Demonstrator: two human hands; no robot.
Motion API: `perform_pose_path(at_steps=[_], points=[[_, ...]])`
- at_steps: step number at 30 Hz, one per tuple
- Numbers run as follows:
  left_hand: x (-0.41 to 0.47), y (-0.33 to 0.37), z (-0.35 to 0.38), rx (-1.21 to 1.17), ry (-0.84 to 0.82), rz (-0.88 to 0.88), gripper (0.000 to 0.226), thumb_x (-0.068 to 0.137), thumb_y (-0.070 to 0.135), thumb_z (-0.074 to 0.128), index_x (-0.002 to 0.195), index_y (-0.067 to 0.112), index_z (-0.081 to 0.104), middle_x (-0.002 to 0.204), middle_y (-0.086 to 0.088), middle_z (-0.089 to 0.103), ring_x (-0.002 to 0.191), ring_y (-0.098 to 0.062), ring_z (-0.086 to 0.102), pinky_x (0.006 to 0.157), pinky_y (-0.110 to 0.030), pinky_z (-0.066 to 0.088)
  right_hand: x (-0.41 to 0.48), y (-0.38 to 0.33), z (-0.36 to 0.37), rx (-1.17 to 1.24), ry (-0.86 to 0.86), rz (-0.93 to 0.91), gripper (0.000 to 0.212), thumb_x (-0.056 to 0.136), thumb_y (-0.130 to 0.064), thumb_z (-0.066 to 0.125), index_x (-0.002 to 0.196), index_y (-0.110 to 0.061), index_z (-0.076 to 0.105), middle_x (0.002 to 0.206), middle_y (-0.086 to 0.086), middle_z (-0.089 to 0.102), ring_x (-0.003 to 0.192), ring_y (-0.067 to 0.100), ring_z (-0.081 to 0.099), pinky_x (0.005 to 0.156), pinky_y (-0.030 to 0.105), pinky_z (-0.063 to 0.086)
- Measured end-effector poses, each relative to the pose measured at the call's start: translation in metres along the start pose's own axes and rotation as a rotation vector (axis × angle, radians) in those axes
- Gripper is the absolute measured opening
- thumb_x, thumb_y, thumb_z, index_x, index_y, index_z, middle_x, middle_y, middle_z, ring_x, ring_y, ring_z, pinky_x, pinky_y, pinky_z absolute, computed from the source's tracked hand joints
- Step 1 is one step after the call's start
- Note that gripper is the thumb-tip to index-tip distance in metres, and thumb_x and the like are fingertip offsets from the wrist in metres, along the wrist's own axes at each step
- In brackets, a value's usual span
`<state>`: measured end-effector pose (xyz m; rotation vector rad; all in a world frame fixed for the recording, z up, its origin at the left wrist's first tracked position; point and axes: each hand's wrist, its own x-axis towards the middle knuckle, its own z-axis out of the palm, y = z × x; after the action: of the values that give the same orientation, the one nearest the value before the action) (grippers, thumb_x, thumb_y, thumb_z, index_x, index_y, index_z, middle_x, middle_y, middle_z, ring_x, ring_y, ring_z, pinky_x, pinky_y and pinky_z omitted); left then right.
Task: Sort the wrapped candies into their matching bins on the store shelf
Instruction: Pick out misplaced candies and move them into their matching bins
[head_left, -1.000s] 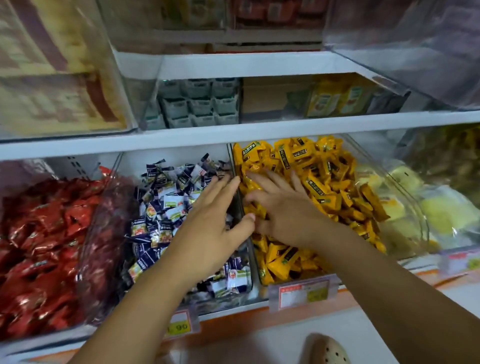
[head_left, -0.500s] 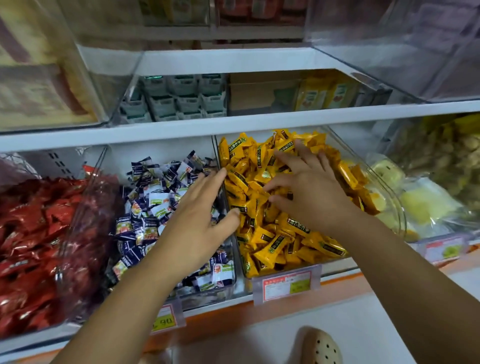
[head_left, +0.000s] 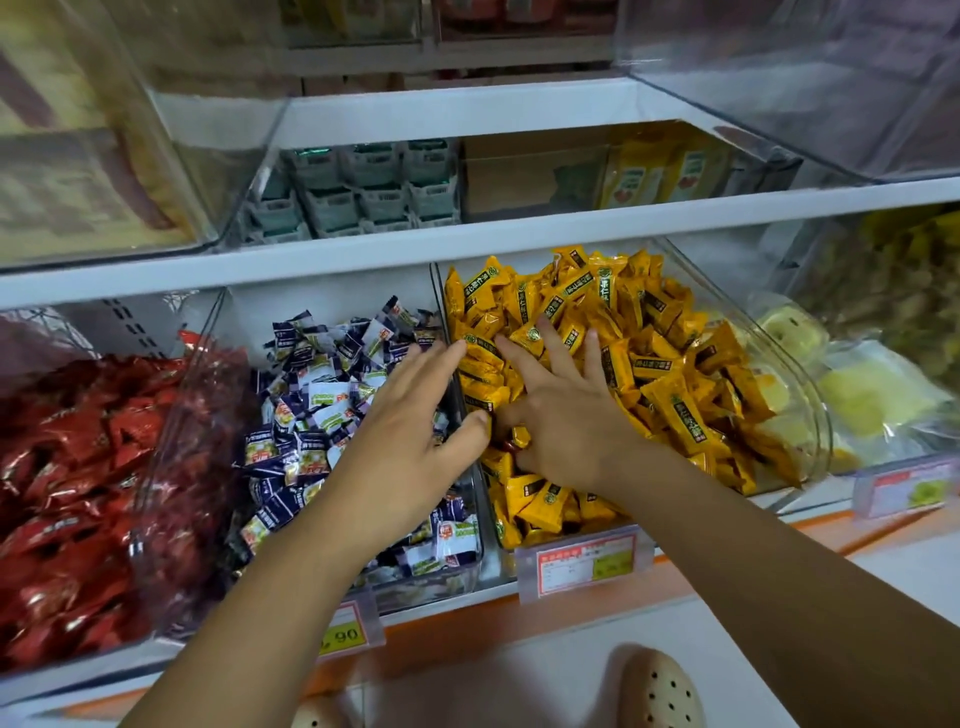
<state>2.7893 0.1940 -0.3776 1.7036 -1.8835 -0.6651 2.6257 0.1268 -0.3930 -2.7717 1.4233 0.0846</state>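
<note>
We see the yellow candies (head_left: 670, 364) heaped in the yellow bin (head_left: 769, 353), a clear bin at the middle right of the shelf (head_left: 467, 621). The right hand (head_left: 566, 415) lies palm down on the left part of this heap, fingers straight and spread, pinching nothing that we can see. Just to the left, the blue candies (head_left: 311, 405) fill the blue bin (head_left: 447, 577), which stands directly beside the yellow bin. The left hand (head_left: 410, 447) is held over the blue candies with fingers straight and close together and the thumb held out. Its fingertips (head_left: 453, 349) reach the clear wall between the two bins, and its thumb tip lies at the yellow side, close to the right thumb. A small dark-red piece (head_left: 511, 444) shows between the two thumbs; we cannot tell whether either hand holds it. Further left, the red candies (head_left: 67, 467) fill the red bin (head_left: 176, 467). A price tag (head_left: 582, 564) hangs at the front below the yellow bin. Right of the yellow bin lie pale packets (head_left: 872, 395). The upper shelf (head_left: 519, 239) carries grey-green packs (head_left: 363, 192) and yellow boxes (head_left: 660, 171). Below the shelf, a perforated shoe (head_left: 660, 691) is visible
</note>
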Motion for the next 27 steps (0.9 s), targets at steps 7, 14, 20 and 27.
perform_pose_path(at_steps=[7, 14, 20, 27], points=[[0.001, 0.001, -0.003, 0.006, 0.009, 0.003, 0.066, 0.092, 0.054, 0.043, 0.149, 0.045, 0.012, 0.157, 0.023, 0.003, 0.140, 0.009, -0.005, 0.110, -0.022, 0.001, -0.008, 0.017, -0.012, 0.643, 0.242, 0.100, 0.005, 0.081, -0.038, 0.072, 0.081, -0.042, 0.070, 0.141, -0.020, 0.043, 0.140, 0.004, 0.018, 0.117, 0.035, 0.006], [-0.010, 0.003, -0.005, -0.038, 0.102, -0.005, 0.073, 0.081, 0.066, 0.046, 0.147, 0.046, 0.022, 0.152, 0.024, 0.019, 0.139, 0.004, 0.012, 0.109, -0.021, 0.011, -0.013, 0.007, -0.046, 1.109, 0.427, 0.197, 0.005, 0.080, -0.028, 0.075, 0.084, -0.028, 0.076, 0.091, -0.013, 0.071, 0.090, -0.003, 0.061, 0.076, 0.006, 0.042], [-0.005, -0.003, -0.008, -0.157, 0.326, 0.095, 0.030, 0.079, 0.056, 0.057, 0.107, 0.047, 0.061, 0.111, 0.033, 0.053, 0.112, 0.001, 0.044, 0.101, -0.028, 0.037, -0.009, -0.014, -0.049, 1.258, 0.217, 0.082, 0.011, 0.084, -0.018, 0.071, 0.094, -0.017, 0.075, 0.081, -0.003, 0.074, 0.073, 0.005, 0.066, 0.065, 0.014, 0.050], [-0.004, -0.003, -0.010, -0.228, 0.181, 0.066, 0.022, 0.097, 0.037, 0.044, 0.115, 0.043, 0.056, 0.104, 0.021, 0.048, 0.104, 0.001, 0.046, 0.083, -0.017, 0.038, -0.029, 0.007, -0.056, 0.742, -0.372, 0.083, 0.028, 0.085, -0.037, 0.069, 0.111, -0.036, 0.063, 0.113, -0.014, 0.061, 0.102, 0.001, 0.058, 0.090, 0.024, 0.048]])
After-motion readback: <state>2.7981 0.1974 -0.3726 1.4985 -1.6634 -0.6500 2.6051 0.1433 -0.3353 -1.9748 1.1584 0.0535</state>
